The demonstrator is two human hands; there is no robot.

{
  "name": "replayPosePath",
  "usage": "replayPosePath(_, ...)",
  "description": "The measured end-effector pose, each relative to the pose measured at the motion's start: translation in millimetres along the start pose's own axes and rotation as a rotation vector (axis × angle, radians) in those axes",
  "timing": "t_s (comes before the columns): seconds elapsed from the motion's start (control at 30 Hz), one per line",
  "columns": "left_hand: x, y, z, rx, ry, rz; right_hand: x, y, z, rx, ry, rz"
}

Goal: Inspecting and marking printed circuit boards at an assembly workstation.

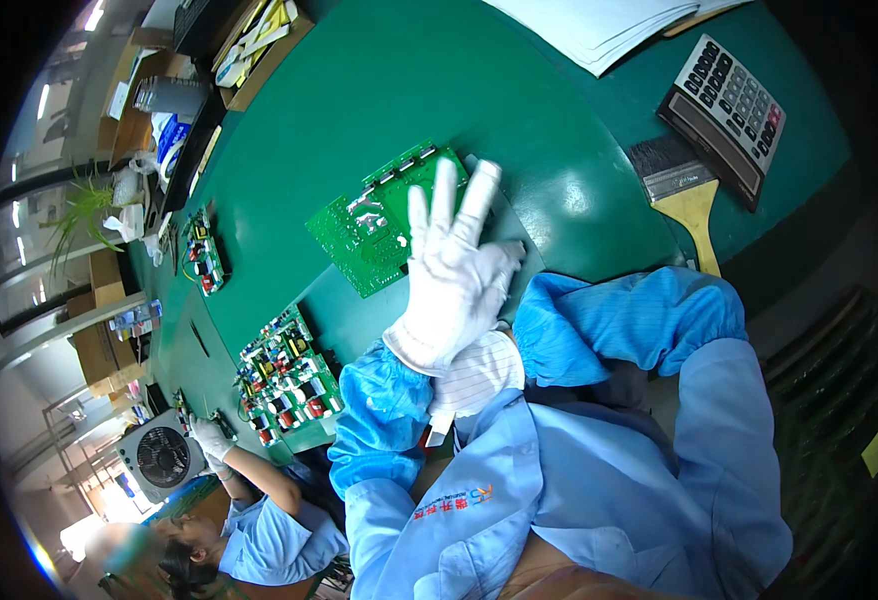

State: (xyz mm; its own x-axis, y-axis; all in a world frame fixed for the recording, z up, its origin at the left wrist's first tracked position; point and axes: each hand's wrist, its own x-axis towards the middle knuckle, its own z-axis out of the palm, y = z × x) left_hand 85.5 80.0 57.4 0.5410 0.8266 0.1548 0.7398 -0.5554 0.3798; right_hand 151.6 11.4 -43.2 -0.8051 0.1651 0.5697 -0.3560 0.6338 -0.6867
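Note:
My left hand [446, 275], in a white glove, is held palm down with its fingers stretched out and spread. Its fingers overlap the right part of a green circuit board [344, 240]; whether they touch it I cannot tell. Solder points and a row of dark parts along the far edge show on this board. Close against my left wrist is my right hand [481, 378], also gloved in white. The fingers of that hand are hidden behind the left wrist and cuff. Blue sleeve covers run up both forearms.
Circuit boards crowded with parts [287, 378] lie to the left, with another board [204, 255] farther off. A brush [687, 195], a calculator [729, 115] and papers [609, 25] lie at the right. A co-worker [269, 530] sits at lower left near a fan [162, 457].

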Motion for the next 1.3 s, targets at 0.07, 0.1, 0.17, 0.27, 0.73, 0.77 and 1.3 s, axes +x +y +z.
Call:
replayPosePath(0.07, 16.6, -2.5, -5.0, -0.012, 0.043, -0.019, 0.8, -4.7, -8.6, 0.009, -0.043, 0.049)
replayPosePath(0.1, 23.9, -3.1, -5.8, -0.028, 0.081, 0.000, 2.6, -7.1, -11.2, 0.012, -0.075, 0.076)
replayPosePath(0.17, 39.2, 2.0, -6.4, -0.053, 0.066, 0.008, 6.2, -10.4, -16.1, 0.024, -0.127, 0.113)
replayPosePath(0.27, 58.6, 6.6, -3.2, -0.140, 0.050, 0.019, 11.0, -4.4, -18.9, 0.065, -0.221, 0.025)
replayPosePath(0.73, 100.2, 31.5, 18.5, -0.221, 0.183, 0.063, 4.2, 7.3, -12.4, -0.075, -0.181, -0.109)
replayPosePath(0.77, 100.5, 32.8, 16.4, -0.180, 0.179, 0.077, 3.0, 5.6, -11.8, -0.082, -0.148, -0.104)
replayPosePath(1.3, 37.4, -30.1, -41.9, -0.066, 0.355, -0.254, 3.0, -20.6, 32.0, -0.416, 0.330, 0.412)
